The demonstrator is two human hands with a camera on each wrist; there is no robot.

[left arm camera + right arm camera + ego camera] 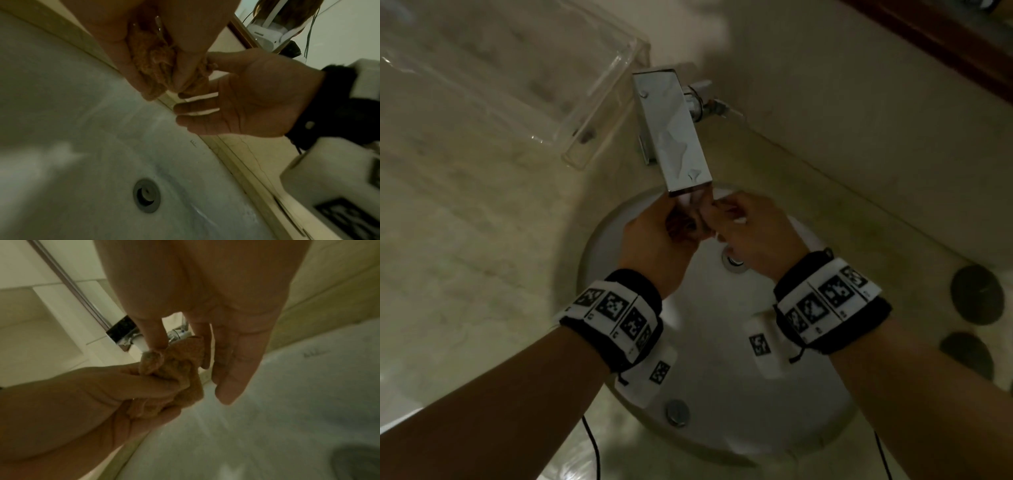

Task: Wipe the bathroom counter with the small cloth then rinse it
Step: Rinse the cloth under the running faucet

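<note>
A small tan cloth (688,224) is bunched up between both hands, just under the spout of the chrome faucet (674,137), over the white sink basin (715,349). My left hand (671,222) grips the wad, with thumb and fingers curled round it (152,65). My right hand (726,219) pinches the cloth's upper edge (176,368) between thumb and forefinger, while its other fingers (232,378) stay straight. A pale stream seems to fall from the spout onto the cloth. The cloth looks wet in the left wrist view.
The drain (734,263) lies below the hands. A clear acrylic tray (534,85) sits on the marble counter (465,240) at the back left. Two dark round objects (977,294) rest on the counter at the right. The faucet handle (702,92) juts out by the wall.
</note>
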